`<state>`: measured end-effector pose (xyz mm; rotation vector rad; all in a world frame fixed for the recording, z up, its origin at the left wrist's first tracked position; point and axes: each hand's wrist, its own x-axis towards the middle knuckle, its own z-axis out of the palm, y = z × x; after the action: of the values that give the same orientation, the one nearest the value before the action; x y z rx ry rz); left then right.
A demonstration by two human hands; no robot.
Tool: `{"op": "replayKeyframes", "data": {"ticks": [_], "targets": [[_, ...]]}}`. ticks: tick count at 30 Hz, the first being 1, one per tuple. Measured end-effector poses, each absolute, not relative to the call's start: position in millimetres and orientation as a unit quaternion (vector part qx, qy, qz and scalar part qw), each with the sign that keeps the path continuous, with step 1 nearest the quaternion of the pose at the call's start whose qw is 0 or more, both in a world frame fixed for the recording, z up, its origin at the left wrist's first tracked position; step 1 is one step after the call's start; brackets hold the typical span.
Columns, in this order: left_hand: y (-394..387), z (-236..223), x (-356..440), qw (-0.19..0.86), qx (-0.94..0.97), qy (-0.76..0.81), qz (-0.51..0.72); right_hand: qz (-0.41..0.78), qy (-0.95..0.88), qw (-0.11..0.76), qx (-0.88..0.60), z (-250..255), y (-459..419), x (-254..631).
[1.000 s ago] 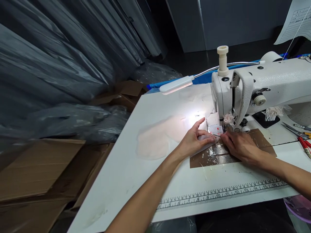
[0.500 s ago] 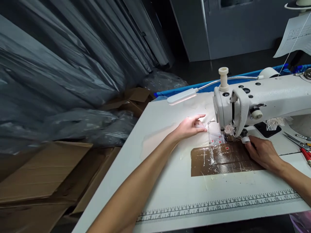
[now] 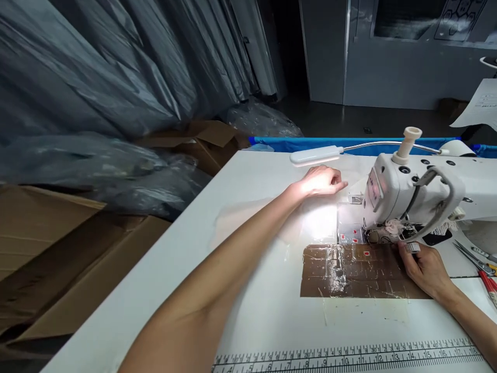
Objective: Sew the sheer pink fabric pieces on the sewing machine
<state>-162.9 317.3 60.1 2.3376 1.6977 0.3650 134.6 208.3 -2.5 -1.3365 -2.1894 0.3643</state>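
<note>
“Grey drapes (image 3: 116,62) left of the bench (image 3: 267,176). Where's the machine (image 3: 388,186)?”
“On the bench's right. My right hand (image 3: 429,269) is at its knob (image 3: 412,248), fingers partly hidden; I can't tell whether they're clamped.”
“Left?”
“My left hand (image 3: 320,181) is near the lamp (image 3: 316,155), fingers curled; I can't tell if they're together.”

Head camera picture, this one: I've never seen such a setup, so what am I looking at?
It comes from a camera worn on a person's head, looking forward and down. At the right stands a white sewing machine; beside it is a slim lamp on a bendy neck. The white table bears a brown sheet, a printed ruler along its near edge, and scissors at the right. The left hand is near the lamp; the right hand is by a ribbed knob. I can't tell whether either grips anything.
</note>
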Motion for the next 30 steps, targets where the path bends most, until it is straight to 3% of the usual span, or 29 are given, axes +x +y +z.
{"op": "replayKeyframes", "data": {"ticks": [10,21,30], "targets": [[342,36,-176,0.122,0.751,0.633,0.144,0.143,-0.8,0.262,-0.52,2,208,131],[275,35,-162,0.022,0.804,0.578,0.137,0.13,-0.793,0.267,-0.531,4,207,133],[270,20,-154,0.046,0.859,0.505,0.068,-0.095,-0.829,0.198,-0.515,10,194,174]]}}
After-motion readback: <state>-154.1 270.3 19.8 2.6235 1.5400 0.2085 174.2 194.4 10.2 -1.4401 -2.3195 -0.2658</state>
